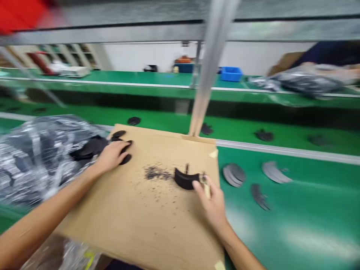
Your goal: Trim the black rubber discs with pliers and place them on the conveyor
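Observation:
My left hand [111, 155] reaches to the far left of a cardboard sheet [118, 221], its fingers closed around a thin black disc [125, 147]. Another black disc [125, 159] lies by the fingertips, and one more [119, 133] is just beyond. Near the sheet's right edge, my right hand [212, 202] grips small nippers [206, 187] with pale yellow handles; blur hides their jaws. Touching that hand's thumb is a curved black piece [185, 179] with a thin stub sticking up. Black crumbs [157, 173] are scattered left of it.
A clear plastic bag [42, 150] of black pieces bulges at the left. Dark discs [234, 174] and curved pieces [275, 171] lie on the green table at right. A metal post [206, 75] rises behind the cardboard. More dark pieces [264, 135] rest on the green strip beyond.

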`<move>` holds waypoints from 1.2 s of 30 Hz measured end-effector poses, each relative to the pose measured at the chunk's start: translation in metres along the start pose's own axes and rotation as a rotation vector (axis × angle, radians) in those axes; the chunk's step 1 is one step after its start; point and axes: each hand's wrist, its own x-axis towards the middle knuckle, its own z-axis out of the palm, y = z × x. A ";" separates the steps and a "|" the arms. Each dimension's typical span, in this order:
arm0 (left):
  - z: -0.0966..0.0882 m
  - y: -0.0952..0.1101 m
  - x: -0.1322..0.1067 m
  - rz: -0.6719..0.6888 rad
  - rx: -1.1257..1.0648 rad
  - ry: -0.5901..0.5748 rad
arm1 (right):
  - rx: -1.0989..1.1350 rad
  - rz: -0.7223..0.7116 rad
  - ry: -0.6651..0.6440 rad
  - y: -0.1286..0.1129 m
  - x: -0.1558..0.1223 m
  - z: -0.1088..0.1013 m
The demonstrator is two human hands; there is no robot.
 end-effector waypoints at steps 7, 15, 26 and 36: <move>-0.011 -0.026 -0.008 -0.077 0.001 0.140 | -0.057 -0.015 -0.003 -0.007 0.005 0.003; -0.022 -0.016 0.002 -0.285 -0.500 0.436 | -0.041 -0.024 -0.028 -0.011 0.007 0.004; -0.006 0.107 -0.047 -0.011 -1.165 0.113 | 0.076 0.090 -0.122 -0.008 -0.001 0.003; 0.032 0.136 -0.069 0.439 -0.698 0.070 | 0.165 0.181 -0.414 -0.015 -0.008 0.008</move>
